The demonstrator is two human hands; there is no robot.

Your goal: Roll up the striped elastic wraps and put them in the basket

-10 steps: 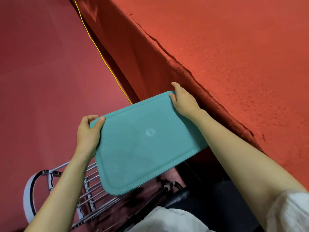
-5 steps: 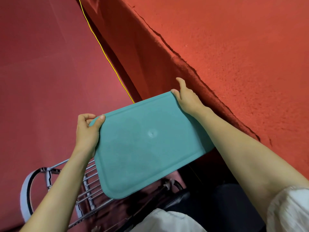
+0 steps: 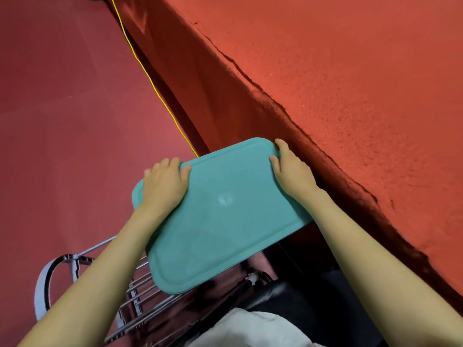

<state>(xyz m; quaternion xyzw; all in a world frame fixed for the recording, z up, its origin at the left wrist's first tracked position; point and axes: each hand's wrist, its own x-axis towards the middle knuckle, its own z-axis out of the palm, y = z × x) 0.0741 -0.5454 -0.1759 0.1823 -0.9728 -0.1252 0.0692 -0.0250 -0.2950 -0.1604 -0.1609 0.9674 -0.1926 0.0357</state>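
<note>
Head view: both hands are on the teal tray [image 3: 225, 221], held tilted in the air above a wire rack [image 3: 140, 286], just beside the red-covered bench [image 3: 350, 83].

And there's the change: the left hand [image 3: 164, 186] has left the tray's near-left corner, where it was pinching a moment ago. It now lies across the top, fingers curled over the far edge and thumb pressed on the face. The right hand [image 3: 292, 171] keeps the far right corner, fingers wrapped round the rim and thumb on top. The tray itself has barely shifted.

Reads to me like a regrip to steady the tray, possibly to lift it onto the bench or stow it. That's housekeeping, not rolling.

As for the striped elastic wraps, none show anywhere here, and I can't pick out the basket either. A pale curved band [image 3: 42, 284] sits at the rack's left end, though I can't say what it is. A yellow cable [image 3: 150, 78] runs along the floor [image 3: 62, 121] by the bench. Rolling hasn't visibly begun.
</note>
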